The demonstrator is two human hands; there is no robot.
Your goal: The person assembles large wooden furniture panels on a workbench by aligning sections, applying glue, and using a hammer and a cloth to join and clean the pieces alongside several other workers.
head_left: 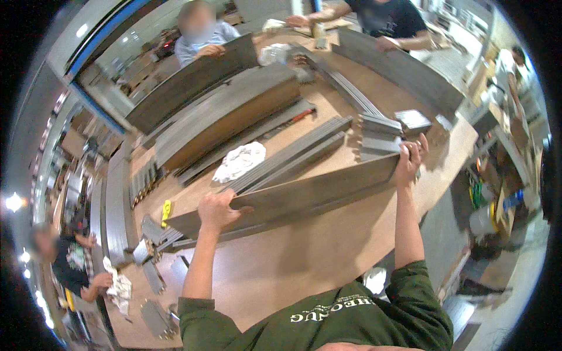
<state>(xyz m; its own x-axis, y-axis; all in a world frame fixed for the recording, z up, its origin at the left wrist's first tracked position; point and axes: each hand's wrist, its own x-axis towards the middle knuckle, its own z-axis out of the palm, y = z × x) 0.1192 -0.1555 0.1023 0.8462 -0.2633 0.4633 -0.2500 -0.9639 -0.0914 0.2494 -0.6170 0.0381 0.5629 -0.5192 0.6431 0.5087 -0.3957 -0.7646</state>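
Observation:
A long, narrow grey panel [316, 190] stands on its long edge across the table in front of me. My left hand [219, 210] is closed over its top edge toward the left end, thumb on the near face. My right hand [412, 159] grips the top corner at the right end, its fingers partly hidden behind the panel. Along the panel's foot lies another grey strip [252, 230]. Just beyond it are several stacked long grey strips [298, 153] and a crumpled white cloth [240, 162]. Shorter grey pieces [379, 140] lie beside my right hand.
A brown table [304, 257] carries a large stack of grey panels [234, 111] and a red-handled tool [301, 116]. Across it, one person holds an upright panel [193, 82], another leans over a panel [404, 76]. A person at left handles a white cloth [120, 289]. A bucket [485, 222] stands right.

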